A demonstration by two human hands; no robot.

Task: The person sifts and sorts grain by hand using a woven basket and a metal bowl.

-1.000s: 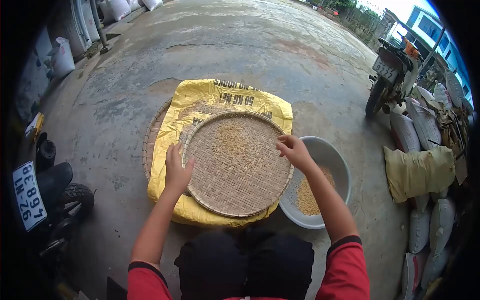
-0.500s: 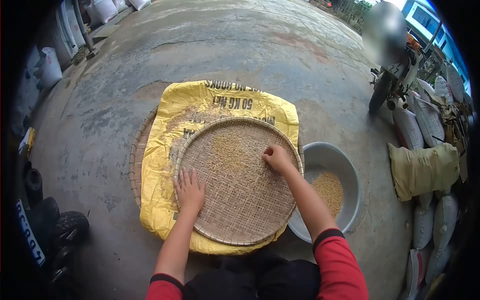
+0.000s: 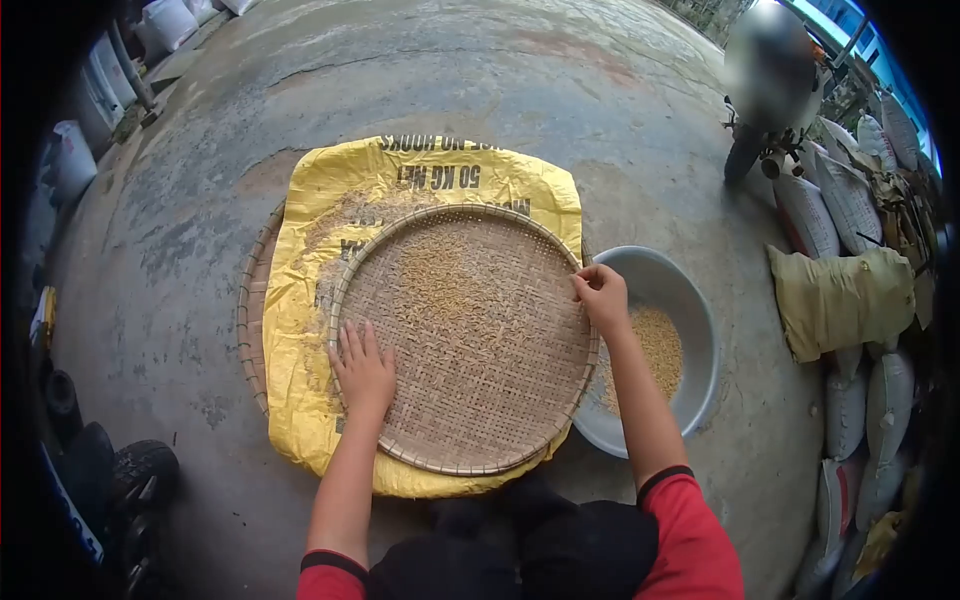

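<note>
A round woven bamboo tray (image 3: 470,400) lies on a yellow printed sack (image 3: 310,410). Loose grain (image 3: 440,275) is spread over the tray's upper middle. My left hand (image 3: 364,375) rests flat at the tray's left edge, fingers apart. At the right rim, my right hand (image 3: 603,297) has thumb and fingers pinched together; whatever they hold is too small to make out. Just beyond that hand stands a grey metal basin (image 3: 675,275) with more grain (image 3: 657,350) inside, partly covered by my right forearm.
Another woven tray (image 3: 254,310) shows under the sack's left side. Stacked filled sacks (image 3: 845,205) and a yellowish bag (image 3: 842,300) line the right, near a parked motorbike (image 3: 745,150). A vehicle wheel (image 3: 145,470) is at lower left. White sacks (image 3: 72,160) stand along the left.
My right hand has moved right, from over the grain to the tray's right rim, still pinched. My left hand stays on the tray's left edge. The view has shifted slightly.
</note>
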